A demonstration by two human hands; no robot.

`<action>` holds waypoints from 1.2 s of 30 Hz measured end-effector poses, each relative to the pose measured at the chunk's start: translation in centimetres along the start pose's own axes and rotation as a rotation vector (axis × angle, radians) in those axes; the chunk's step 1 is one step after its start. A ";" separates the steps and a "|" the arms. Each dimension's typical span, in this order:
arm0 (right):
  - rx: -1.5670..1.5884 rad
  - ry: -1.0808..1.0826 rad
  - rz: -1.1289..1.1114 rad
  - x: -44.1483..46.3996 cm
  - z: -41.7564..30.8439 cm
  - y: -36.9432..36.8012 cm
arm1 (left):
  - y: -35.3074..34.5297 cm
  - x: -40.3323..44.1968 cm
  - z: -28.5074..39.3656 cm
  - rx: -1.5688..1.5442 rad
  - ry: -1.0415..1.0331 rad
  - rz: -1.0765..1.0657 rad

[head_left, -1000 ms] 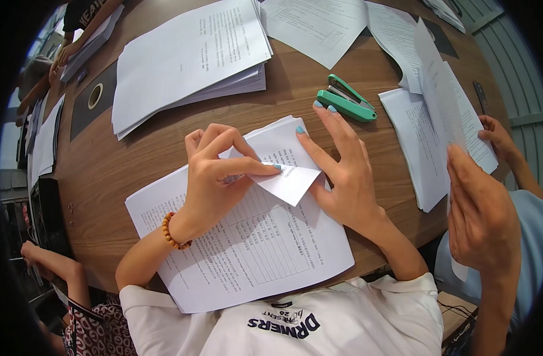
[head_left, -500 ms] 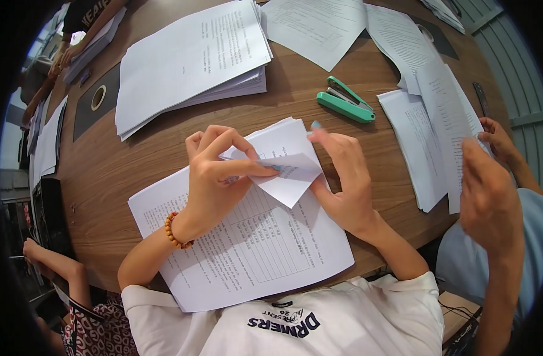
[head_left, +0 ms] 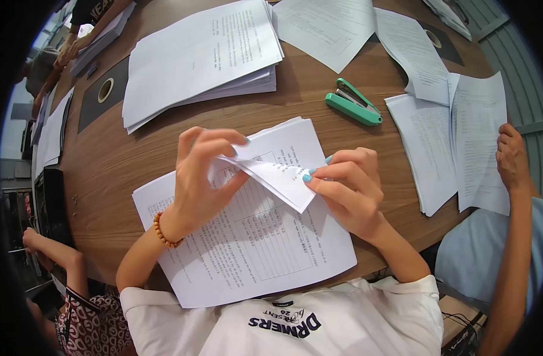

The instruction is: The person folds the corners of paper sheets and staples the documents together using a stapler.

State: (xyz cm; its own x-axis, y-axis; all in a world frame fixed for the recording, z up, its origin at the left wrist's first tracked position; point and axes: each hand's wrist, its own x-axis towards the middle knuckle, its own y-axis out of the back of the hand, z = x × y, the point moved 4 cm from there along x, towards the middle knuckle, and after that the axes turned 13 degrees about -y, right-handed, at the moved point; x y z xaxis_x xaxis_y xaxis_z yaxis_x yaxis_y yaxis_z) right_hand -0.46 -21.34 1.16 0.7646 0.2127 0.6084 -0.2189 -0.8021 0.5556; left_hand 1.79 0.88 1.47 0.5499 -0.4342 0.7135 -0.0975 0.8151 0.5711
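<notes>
At the near side of the table (head_left: 164,145), directly above the far half of a stack (head_left: 242,252) of printed sheets, a folded paper (head_left: 290,183) was held between the two hands. Its long axis was set aslant: the left end was directed away from the body, the right end toward it. The right end was pinched by the right hand (head_left: 353,187), with thumb and fingertips pressed on the paper and the other fingers curled. The left end was framed by the left hand (head_left: 191,172), whose thumb was laid beneath and whose fingers were bent above; because these fingers were blurred, it could not be told whether the paper was gripped there or only steadied. Neither hand was set clearly nearer, since one was placed at each end. Whether the paper was joined to the stack could not be made out. Beyond the right hand, well apart from it, a stapler (head_left: 353,107) was seen with its arm raised; the right hand was the nearer to it. Farther off, to the left of the stapler, a pile (head_left: 203,53) was placed. At the right, a sheet (head_left: 479,145) was held by a co-worker's hand (head_left: 512,157).
</notes>
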 end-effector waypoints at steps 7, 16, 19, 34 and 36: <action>-0.174 0.288 0.021 -0.8 -3.3 0.7 | 1.4 -0.5 0.9 0.199 -0.033 -0.090; -0.195 0.668 -0.049 -2.6 -6.1 0.0 | 1.6 -1.6 2.4 0.384 -0.250 -0.134; -0.199 0.754 -0.042 -3.2 -6.1 0.0 | 1.8 -2.3 2.7 0.413 -0.328 -0.133; 0.281 0.204 -0.255 -0.8 -4.8 1.8 | 2.4 -0.5 2.1 0.104 -0.173 -0.240; 0.157 -0.064 -0.124 0.9 -3.0 2.1 | 1.5 1.0 2.3 0.072 -0.115 -0.259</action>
State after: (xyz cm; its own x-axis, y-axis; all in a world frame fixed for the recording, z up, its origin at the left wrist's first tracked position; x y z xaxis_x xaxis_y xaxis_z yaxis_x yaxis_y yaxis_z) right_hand -2.05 -21.18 4.58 0.8181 0.2836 0.5003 -0.0273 -0.8498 0.5263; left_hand 0.34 0.76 3.96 0.4670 -0.6680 0.5793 -0.0270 0.6441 0.7645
